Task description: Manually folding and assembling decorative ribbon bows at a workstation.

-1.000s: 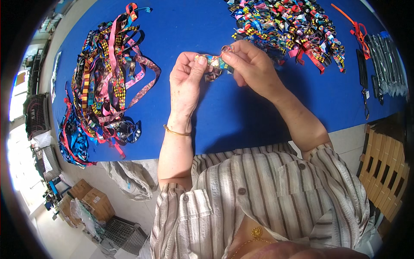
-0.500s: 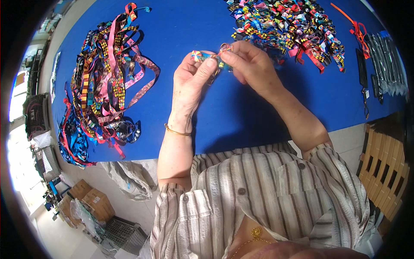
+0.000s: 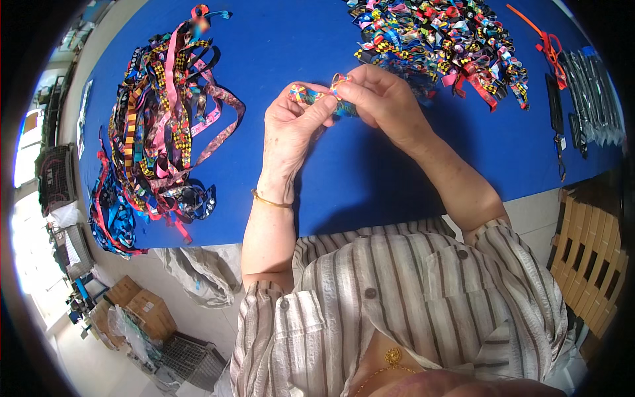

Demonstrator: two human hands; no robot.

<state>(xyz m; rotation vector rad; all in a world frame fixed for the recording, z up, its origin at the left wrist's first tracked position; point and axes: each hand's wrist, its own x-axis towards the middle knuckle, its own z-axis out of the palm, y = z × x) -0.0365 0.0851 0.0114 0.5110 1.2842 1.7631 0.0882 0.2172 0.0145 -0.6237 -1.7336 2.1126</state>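
The left hand and the right hand meet above the blue table cover, which serves as the reference surface. Both hands pinch one short multicoloured woven ribbon: the left thumb and forefinger close on its left end, and the right fingertips close on its right end. The ribbon is flat, narrow and patterned in small bright blocks; it spans the gap between the two hands, raised off the cover near its middle. The remaining fingers of each hand curl loosely inward.

A thin gold bangle circles the left wrist. Both forearms are bare and emerge from the rolled sleeves of a striped button shirt at the near edge of the cover.

At the left end of the cover lies a loose heap of long ribbons, flat strips in pink, black, blue and orange, looped over one another. At the far right of the cover lies a dense pile of short ribbon pieces, folded and tangled. Beyond it, at the right edge, rest an orange cord and a row of dark slender items whose kind cannot be told.
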